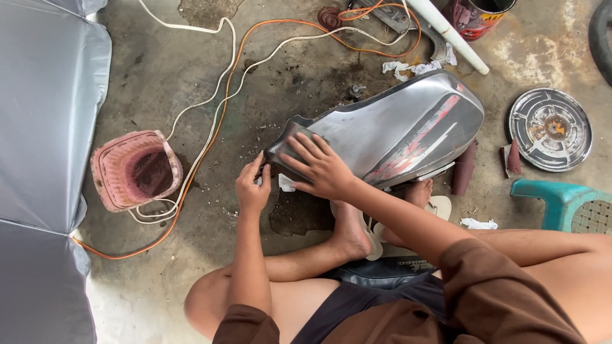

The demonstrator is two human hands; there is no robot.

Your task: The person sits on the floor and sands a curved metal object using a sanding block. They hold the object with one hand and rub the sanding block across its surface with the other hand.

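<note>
- A stained, rough concrete floor (159, 70) is seen from above, darkened by oily patches and scattered with small debris and crumpled paper scraps (408, 66).
- Along the left edge, a silver-grey cover (44, 127) is spread over something large.
- White and orange cables (217, 108) are trailed in loops across the floor.
- A pink woven plastic basket (131, 169) is set on the floor at the left, beside the cables.
- A bare-metal motorcycle tank (395, 127), sanded grey with streaks of red paint left on it, is propped on the floor in front of the seated person, against the feet.
- The tank's narrow near end is gripped by the left hand (253, 188), fingers curled round the edge.
- The right hand (322, 167) is laid flat on the tank's upper surface, fingers spread, pressing a dark sheet of sandpaper (294, 145).
- At the top right, a cylindrical tin (475, 16) with a red and yellow label is stood by a white pipe (446, 32).
- A round chrome hubcap (549, 129) is laid at the right, near a teal plastic stool (564, 204).
</note>
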